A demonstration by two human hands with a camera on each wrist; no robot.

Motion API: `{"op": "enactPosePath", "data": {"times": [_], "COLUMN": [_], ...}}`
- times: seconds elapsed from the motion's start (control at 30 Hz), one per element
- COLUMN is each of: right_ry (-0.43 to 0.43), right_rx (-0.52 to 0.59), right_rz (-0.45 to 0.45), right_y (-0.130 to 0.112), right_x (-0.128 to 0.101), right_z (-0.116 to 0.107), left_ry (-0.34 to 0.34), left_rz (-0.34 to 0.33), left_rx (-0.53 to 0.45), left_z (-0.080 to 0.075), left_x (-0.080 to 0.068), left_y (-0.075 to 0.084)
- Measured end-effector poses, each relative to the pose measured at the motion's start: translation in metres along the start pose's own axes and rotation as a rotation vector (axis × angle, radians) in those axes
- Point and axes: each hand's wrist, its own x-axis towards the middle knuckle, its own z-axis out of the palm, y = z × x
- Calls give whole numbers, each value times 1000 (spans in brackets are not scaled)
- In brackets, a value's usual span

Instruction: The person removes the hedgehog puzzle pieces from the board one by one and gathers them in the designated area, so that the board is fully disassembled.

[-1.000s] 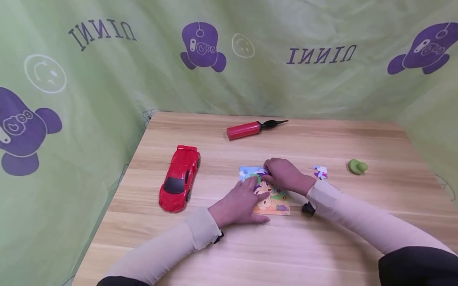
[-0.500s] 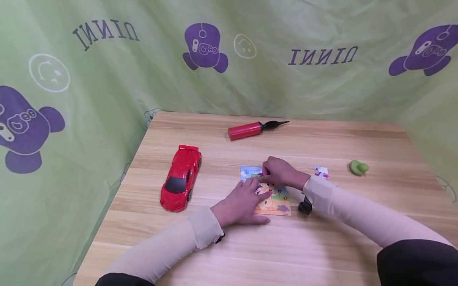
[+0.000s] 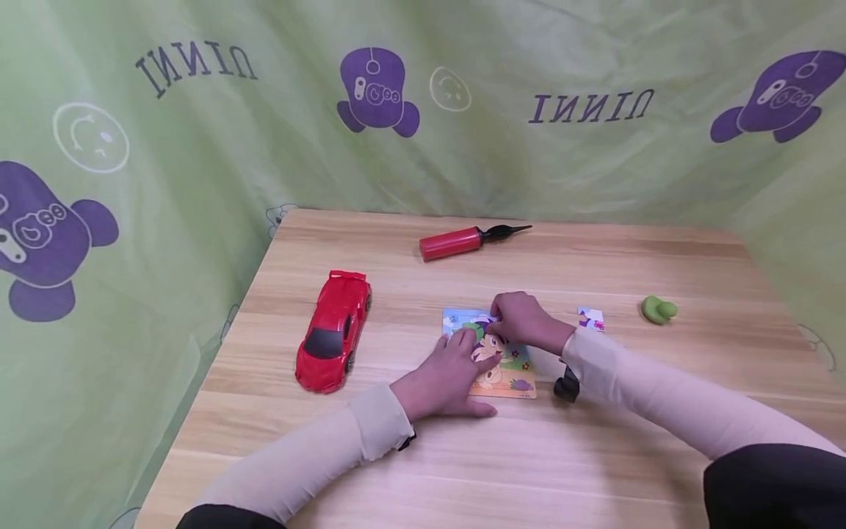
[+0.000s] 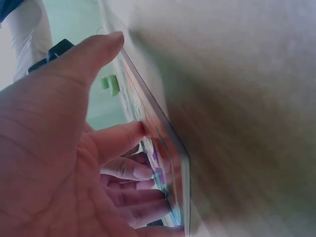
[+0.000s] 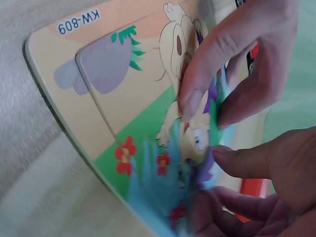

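table point(image 3: 595, 455): matt wood grain | puzzle point(image 5: 123, 98): smooth printed card, slight sheen | car point(image 3: 333, 330): glossy red plastic | pump point(image 3: 452, 242): smooth plastic | backdrop point(image 3: 198, 162): matt cloth | sleeves point(image 3: 317, 455): knit fabric

Puzzle board point(image 3: 512, 378) half under hands

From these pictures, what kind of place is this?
Probably a staged play or recording corner, not a lived-in room: a wooden table fenced by a green printed cloth, with toys laid out, a red toy car and a picture puzzle.
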Motion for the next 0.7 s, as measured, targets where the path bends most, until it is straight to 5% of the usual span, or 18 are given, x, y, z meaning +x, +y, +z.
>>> {"op": "enactPosePath", "data": {"times": [0.3,0.5,0.7], "right_ry": [-114,-161,-136], "right_rx": [188,271,196], "right_rz": [133,73,-57], "right_y": [10,14,41], "right_x": [9,13,14], "right_z": [-5,-13,-55], "left_ry": [-46,-49,-71], "left_rz": [-39,-31,-5], "left_rx": [-43,-23,-23], "left_z": [-1,0,0], "left_x": [1,1,1], "left_y": [-2,-2,-4]}}
